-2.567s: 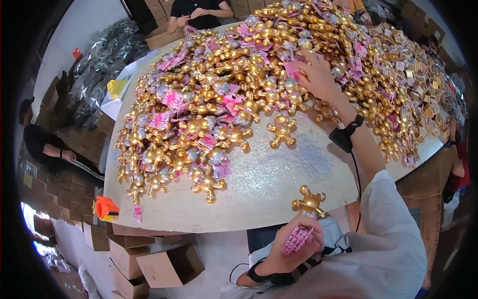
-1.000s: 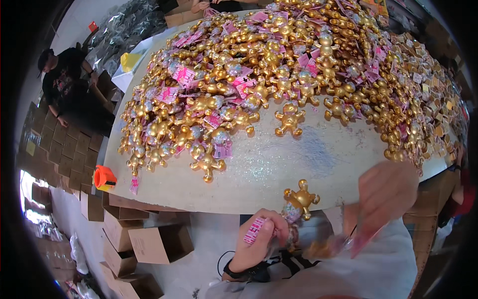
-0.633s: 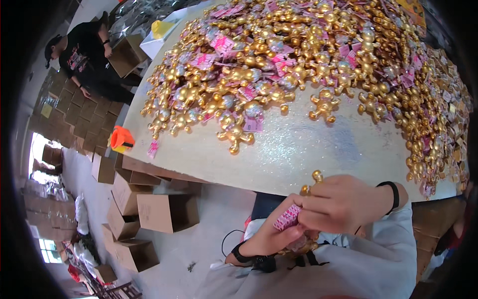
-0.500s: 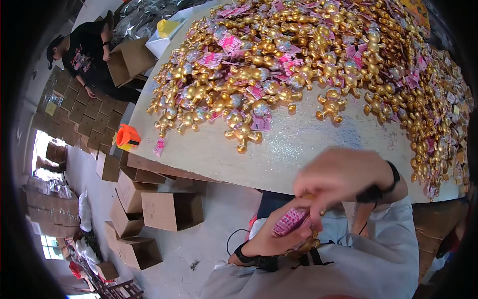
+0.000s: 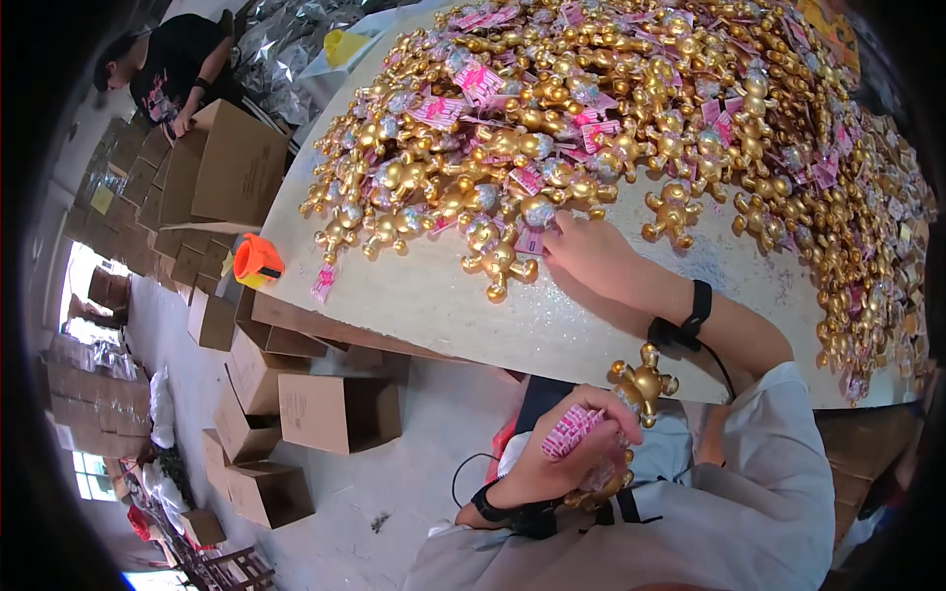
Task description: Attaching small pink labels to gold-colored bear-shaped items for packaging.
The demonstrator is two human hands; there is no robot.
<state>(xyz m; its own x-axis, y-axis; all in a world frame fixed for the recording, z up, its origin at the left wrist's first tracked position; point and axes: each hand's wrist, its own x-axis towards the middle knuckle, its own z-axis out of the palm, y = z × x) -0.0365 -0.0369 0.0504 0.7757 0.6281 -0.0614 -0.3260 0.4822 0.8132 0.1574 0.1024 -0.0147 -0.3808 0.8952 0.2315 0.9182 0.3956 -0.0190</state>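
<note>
Close to my body, my left hand (image 5: 567,458) is wrapped round several gold bear figures with glittery clear parts. One gold bear figure (image 5: 645,382) sticks out beyond the fingers, and another gold figure (image 5: 598,492) shows below the palm. A pink printed tag (image 5: 572,431) lies across the curled fingers. My right hand (image 5: 591,254) reaches over the table, its fingers bent together at the edge of a pale pink tag (image 5: 530,240). Beside that tag lies a gold bear figure (image 5: 498,264). What the right fingertips pinch, if anything, is hidden.
A large heap of tagged gold bear figures (image 5: 552,108) covers the far and right parts of the pale table (image 5: 414,305). An orange tape dispenser (image 5: 258,258) stands at its left edge. Open cartons (image 5: 315,414) sit on the floor; a person (image 5: 187,69) handles a carton (image 5: 236,167).
My right hand has left my left hand and moved up and left to the heap's near edge. A gold bear now shows at my left fingers. The other person has raised a carton.
</note>
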